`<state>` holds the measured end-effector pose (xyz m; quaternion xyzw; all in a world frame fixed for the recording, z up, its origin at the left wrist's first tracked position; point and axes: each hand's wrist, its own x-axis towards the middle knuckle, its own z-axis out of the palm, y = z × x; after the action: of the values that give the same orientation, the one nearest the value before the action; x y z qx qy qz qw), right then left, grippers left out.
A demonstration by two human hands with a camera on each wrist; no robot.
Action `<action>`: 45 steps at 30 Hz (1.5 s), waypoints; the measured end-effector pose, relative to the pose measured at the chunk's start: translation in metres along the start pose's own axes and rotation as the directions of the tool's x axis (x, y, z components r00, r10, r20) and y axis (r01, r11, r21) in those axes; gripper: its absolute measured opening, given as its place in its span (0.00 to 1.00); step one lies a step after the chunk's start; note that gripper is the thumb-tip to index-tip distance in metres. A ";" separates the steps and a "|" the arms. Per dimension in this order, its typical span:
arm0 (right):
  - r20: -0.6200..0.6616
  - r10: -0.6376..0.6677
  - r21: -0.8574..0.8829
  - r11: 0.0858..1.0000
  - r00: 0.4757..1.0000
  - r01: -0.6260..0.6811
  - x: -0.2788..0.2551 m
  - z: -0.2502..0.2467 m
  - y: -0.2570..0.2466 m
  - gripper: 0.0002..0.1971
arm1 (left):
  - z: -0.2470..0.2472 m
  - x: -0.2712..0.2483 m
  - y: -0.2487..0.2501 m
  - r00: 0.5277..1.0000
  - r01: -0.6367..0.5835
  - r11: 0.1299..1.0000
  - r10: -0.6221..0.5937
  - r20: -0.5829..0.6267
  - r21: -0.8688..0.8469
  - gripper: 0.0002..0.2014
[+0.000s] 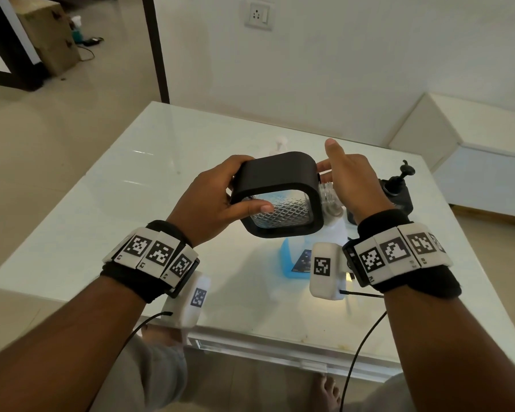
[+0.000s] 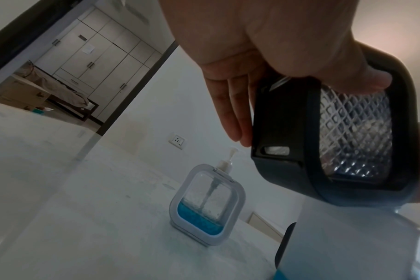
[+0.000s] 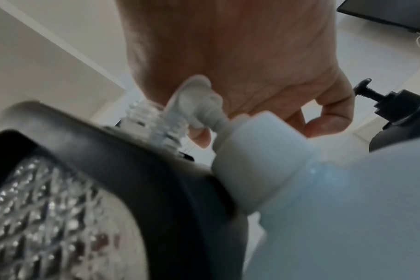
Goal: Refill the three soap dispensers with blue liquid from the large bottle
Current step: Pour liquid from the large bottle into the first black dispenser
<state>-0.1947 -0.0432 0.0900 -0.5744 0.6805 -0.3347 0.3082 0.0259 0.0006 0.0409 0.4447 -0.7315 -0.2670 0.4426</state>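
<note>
My left hand [image 1: 252, 185] grips a black-framed dispenser [image 1: 280, 179] with a clear diamond-patterned panel [image 2: 352, 132], tipped on its side above the table. Its pump is off and its clear threaded neck [image 3: 156, 121] points right. The large white bottle [image 1: 295, 257] with blue liquid stands beneath it. My right hand [image 1: 345, 179] sits over that bottle's white pump head [image 3: 197, 91], fingers curled about it, right beside the neck. A white dispenser [image 2: 204, 204] holding a little blue liquid stands behind. A second black dispenser [image 1: 396, 197] with its pump on stands to the right.
Everything stands on a glossy white table [image 1: 161, 173] set against a wall with a socket [image 1: 257, 14]. A low white cabinet [image 1: 473, 144] is at the right, and cardboard boxes [image 1: 48, 34] are on the floor far left. Cables hang from both wrists.
</note>
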 end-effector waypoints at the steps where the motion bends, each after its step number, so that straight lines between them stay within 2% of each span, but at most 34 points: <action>1: -0.005 -0.001 -0.002 1.000 1.000 0.001 0.000 0.000 0.000 0.26 | 0.000 0.000 0.000 1.000 -0.001 1.000 0.001 -0.001 -0.002 0.29; 9: -0.004 -0.004 -0.060 0.998 1.000 0.004 -0.004 0.001 0.003 0.25 | 0.002 0.000 0.000 1.000 0.001 1.000 -0.001 -0.008 -0.001 0.29; 19: 0.045 0.002 -0.003 1.000 0.999 -0.002 0.000 -0.002 -0.002 0.27 | 0.001 0.001 -0.001 1.000 -0.011 1.000 0.011 0.003 0.011 0.31; 25: -0.017 0.007 -0.031 0.999 1.000 -0.007 0.000 0.000 0.002 0.27 | 0.002 0.001 -0.002 1.000 -0.006 1.000 0.006 0.009 0.009 0.31; 35: -0.013 0.040 0.010 0.999 0.999 -0.040 -0.003 0.004 0.003 0.29 | 0.000 0.000 0.000 1.000 0.007 1.000 -0.007 -0.001 0.003 0.29; 40: 0.012 0.027 -0.044 0.999 1.000 -0.026 -0.004 -0.001 -0.001 0.31 | -0.001 -0.001 0.001 1.000 -0.006 1.000 0.006 -0.004 0.001 0.30; 45: -0.052 0.014 -0.071 0.997 0.999 -0.018 -0.002 0.002 0.004 0.31 | 0.000 0.000 0.000 1.000 0.002 1.000 -0.002 -0.005 -0.012 0.30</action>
<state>-0.1944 -0.0410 0.0858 -0.5708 0.7042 -0.3222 0.2727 0.0259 0.0007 0.0407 0.4434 -0.7285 -0.2707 0.4465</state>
